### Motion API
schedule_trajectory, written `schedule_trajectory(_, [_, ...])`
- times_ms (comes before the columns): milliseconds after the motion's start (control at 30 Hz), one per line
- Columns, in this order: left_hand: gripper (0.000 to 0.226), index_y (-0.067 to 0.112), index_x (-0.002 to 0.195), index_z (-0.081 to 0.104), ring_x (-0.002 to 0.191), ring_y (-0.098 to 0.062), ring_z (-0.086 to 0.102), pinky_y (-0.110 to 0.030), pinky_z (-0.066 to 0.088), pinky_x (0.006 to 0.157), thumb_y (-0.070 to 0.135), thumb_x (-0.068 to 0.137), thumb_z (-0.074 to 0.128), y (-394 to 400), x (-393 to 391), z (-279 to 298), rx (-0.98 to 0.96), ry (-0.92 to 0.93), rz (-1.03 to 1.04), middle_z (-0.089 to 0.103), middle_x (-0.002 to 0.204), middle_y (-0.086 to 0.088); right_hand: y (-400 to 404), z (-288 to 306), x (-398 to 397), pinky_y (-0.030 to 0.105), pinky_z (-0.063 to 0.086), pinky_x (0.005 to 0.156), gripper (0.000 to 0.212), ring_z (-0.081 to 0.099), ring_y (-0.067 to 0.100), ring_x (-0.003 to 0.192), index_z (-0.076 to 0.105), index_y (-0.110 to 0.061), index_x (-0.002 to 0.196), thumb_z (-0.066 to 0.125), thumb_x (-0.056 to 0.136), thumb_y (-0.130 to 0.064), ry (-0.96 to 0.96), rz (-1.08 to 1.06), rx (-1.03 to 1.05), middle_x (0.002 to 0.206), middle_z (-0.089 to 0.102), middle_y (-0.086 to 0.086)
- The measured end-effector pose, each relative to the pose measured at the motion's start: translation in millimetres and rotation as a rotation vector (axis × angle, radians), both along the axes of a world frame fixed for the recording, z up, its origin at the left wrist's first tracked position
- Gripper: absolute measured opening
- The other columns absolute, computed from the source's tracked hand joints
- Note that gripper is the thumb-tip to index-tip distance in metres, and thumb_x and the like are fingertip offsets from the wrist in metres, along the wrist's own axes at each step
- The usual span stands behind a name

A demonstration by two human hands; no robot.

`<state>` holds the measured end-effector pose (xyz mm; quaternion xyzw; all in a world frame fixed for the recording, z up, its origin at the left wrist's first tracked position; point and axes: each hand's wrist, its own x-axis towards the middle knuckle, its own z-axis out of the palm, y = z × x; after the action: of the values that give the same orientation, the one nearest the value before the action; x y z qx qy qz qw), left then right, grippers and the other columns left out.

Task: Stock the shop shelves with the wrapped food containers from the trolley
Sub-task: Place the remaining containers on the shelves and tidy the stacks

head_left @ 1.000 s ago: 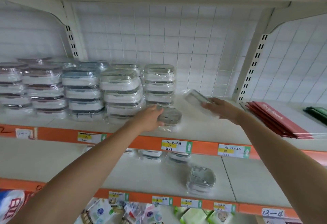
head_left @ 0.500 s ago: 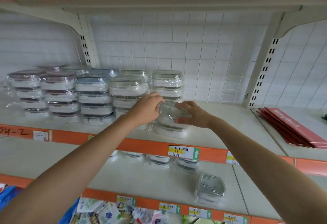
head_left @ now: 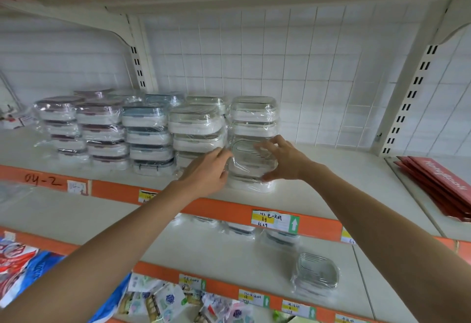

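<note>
A: Clear film wraps the white lidded food container point(head_left: 251, 159) between left hand point(head_left: 206, 173) and right hand point(head_left: 285, 159), both clamped on it, atop another on the shelf point(head_left: 318, 195).

B: Probably light, stiff, slippery; grip the sides.

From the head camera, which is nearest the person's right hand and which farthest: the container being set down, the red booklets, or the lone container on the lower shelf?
1. Wrapped container, touched by the right hand, atop the front stack.
2. Lone container, on the lower shelf, below and right.
3. Red booklets, far right on the same shelf.
The last two are not far apart in rank.
</note>
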<state>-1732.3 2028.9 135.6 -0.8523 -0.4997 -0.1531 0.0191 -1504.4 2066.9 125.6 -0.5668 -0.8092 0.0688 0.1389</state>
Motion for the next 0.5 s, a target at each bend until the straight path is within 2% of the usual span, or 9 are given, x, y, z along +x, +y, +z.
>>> schedule_trajectory(67, [0.037, 0.014, 0.129, 0.04, 0.097, -0.02, 0.056, -0.035, 0.049, 0.076, 0.017, 0.093, 0.049, -2, 4, -3, -0.03, -0.01, 0.003, 0.052, 0.119, -0.002, -2, 1, -1, 0.042, 0.039, 0.104, 0.09, 0.034, 0.027, 0.13, 0.035, -0.029, 0.14, 0.083, 0.065, -0.04, 0.012, -0.004, -0.002, 0.142, 0.029, 0.004])
schedule_trajectory(200, [0.035, 0.012, 0.125, 0.037, 0.093, -0.022, 0.055, -0.032, 0.041, 0.065, 0.019, 0.093, 0.048, -9, 9, -2, -0.01, 0.033, 0.046, 0.052, 0.117, -0.006, -15, 3, -4, 0.048, 0.035, 0.106, 0.089, 0.029, 0.028, 0.133, 0.028, -0.032, 0.144, 0.077, 0.072, -0.044, -0.077, -0.057, 0.007, 0.151, 0.022, 0.001])
schedule_trajectory(333, [0.04, 0.008, 0.128, 0.036, 0.1, -0.024, 0.054, -0.029, 0.035, 0.065, 0.024, 0.093, 0.048, -21, 5, -3, 0.048, 0.106, 0.082, 0.049, 0.121, -0.008, -35, 7, -14, 0.049, 0.032, 0.105, 0.09, 0.022, 0.031, 0.135, 0.024, -0.028, 0.147, 0.073, 0.074, -0.05, -0.194, -0.111, 0.068, 0.151, 0.016, 0.008])
schedule_trajectory(400, [0.037, 0.009, 0.126, 0.042, 0.102, -0.022, 0.054, -0.029, 0.037, 0.065, 0.024, 0.093, 0.047, -26, 2, -5, 0.072, 0.142, 0.04, 0.047, 0.123, -0.007, -47, 9, -19, 0.047, 0.033, 0.104, 0.087, 0.023, 0.031, 0.134, 0.026, -0.023, 0.146, 0.07, 0.077, -0.05, -0.225, -0.129, 0.125, 0.149, 0.018, 0.01])
schedule_trajectory(500, [0.023, 0.014, 0.111, 0.052, 0.102, -0.022, 0.056, -0.03, 0.04, 0.067, 0.025, 0.091, 0.046, -33, 0, -9, 0.079, 0.16, -0.042, 0.052, 0.113, -0.002, -66, 12, -28, 0.043, 0.034, 0.102, 0.073, 0.028, 0.028, 0.13, 0.03, -0.016, 0.143, 0.066, 0.084, -0.04, -0.251, -0.152, 0.242, 0.145, 0.025, 0.011])
